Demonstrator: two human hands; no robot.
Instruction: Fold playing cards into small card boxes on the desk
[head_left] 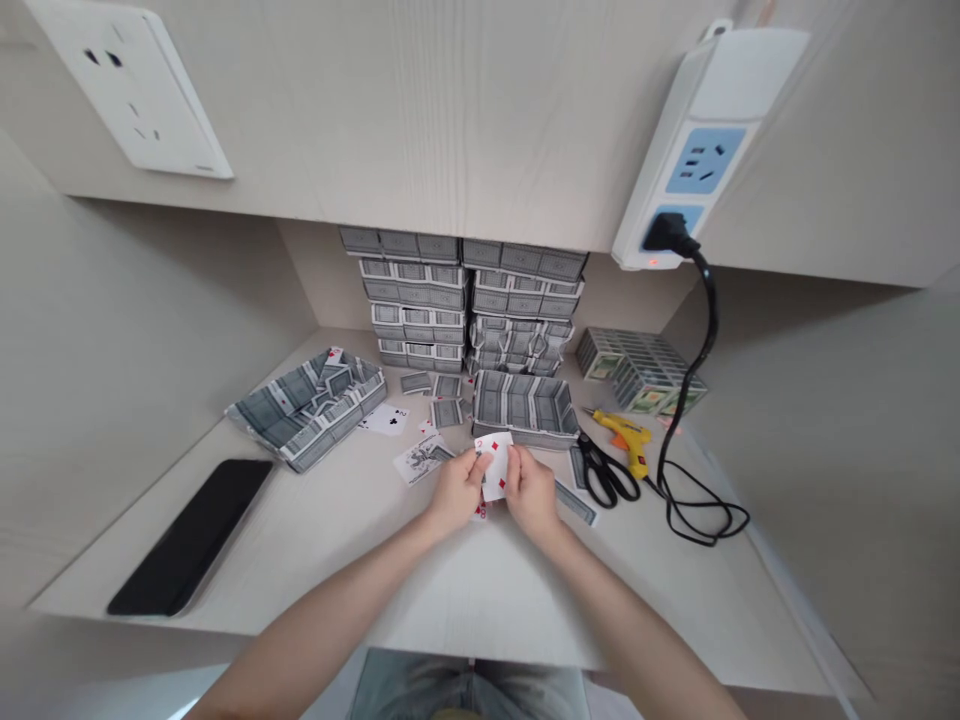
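Between my two hands is a playing card, a red diamond card with its face toward me. My left hand pinches its left edge and my right hand grips the right edge. Another red card shows partly below it; whether it is held or lying on the table I cannot tell. Just beyond my hands stands a box made of grey-backed cards. A joker card lies face up to the left of my left hand. Black-handled scissors rest right of my right hand.
A second card box at left holds loose cards. Stacked card boxes stand at the back. A yellow glue gun with a black cord runs to a power strip. A black phone-like slab lies left.
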